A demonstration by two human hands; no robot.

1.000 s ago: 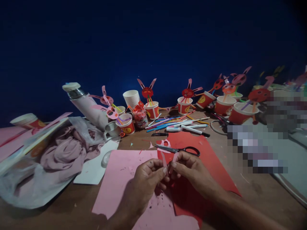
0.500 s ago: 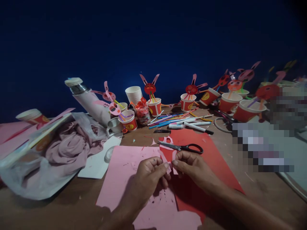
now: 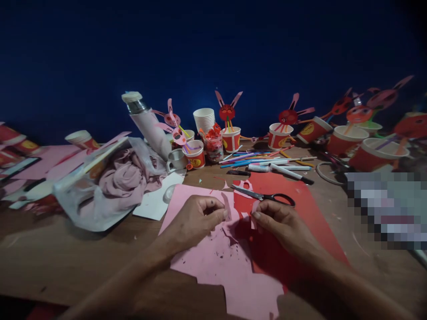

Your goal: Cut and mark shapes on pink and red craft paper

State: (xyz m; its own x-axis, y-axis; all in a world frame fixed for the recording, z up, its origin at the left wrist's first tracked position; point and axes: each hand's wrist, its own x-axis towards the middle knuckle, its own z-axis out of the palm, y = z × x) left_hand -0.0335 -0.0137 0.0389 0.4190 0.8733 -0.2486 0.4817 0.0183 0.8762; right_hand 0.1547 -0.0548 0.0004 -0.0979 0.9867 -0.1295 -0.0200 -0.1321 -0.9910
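Between thumb and fingers, my left hand pinches a narrow pink paper strip that points upward. My right hand pinches another small pink paper piece, a short way to the right. Both hands are over the seam of a large pink sheet and a red sheet. Black-handled scissors lie on the red sheet just beyond my right hand, blades pointing left. Beside the blades is a pink scrap with a cut-out hole. Small dark bits are scattered over the pink sheet.
Paper cups with rabbit-faced figures line the back. Before them lie colourful sticks and markers. A tilted thermos, a metal mug and a plastic bag with cloth are at left. A pixelated patch covers something at right.
My hands have moved apart, each with a pink piece; earlier they were nearly touching. The view has turned left, so the objects appear further right.
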